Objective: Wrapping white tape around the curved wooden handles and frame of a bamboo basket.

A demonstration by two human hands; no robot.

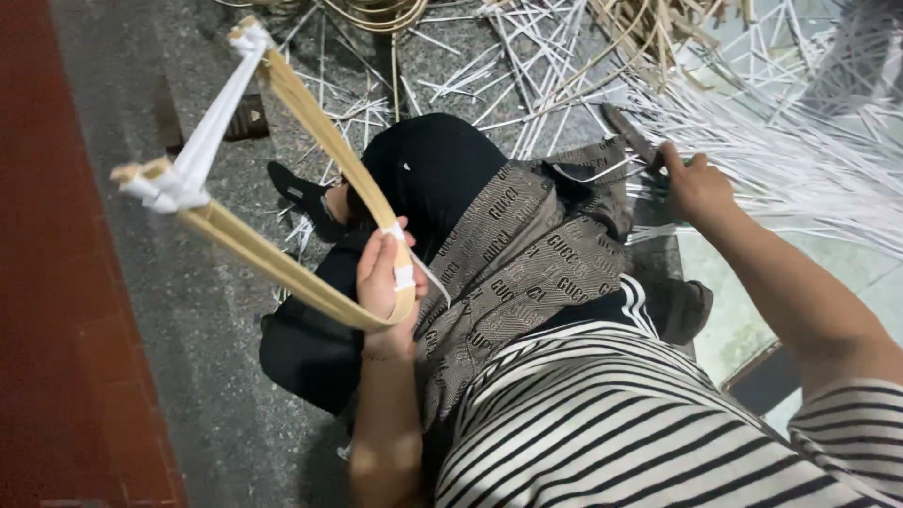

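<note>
From the head view, the left hand [384, 273] is closed around the bend of a folded cane strip frame [282, 169], fingers wrapped over the spot where a white band [403, 275] binds it; the frame's two tan arms rise up and to the left, away from the lap, and a white strip [209, 122] spans between their tips, knotted at each end; the right hand [698, 188] reaches out to the right, fingers curled around the handle of a dark tool [628, 134] that points up and left into a heap of white strips [781, 122]; whether the grip is tight I cannot tell; across the lap lies a brown-grey cloth [527, 254] patterned all over with repeated dark lettering, over black trousers [433, 165]; a black-and-white striped shirt [602, 423] fills the lower right; the floor is speckled grey stone [188, 310], littered with loose white strips, with a red band [47, 282] along the left edge; tan cane coils [376, 14] lie at the top
</note>
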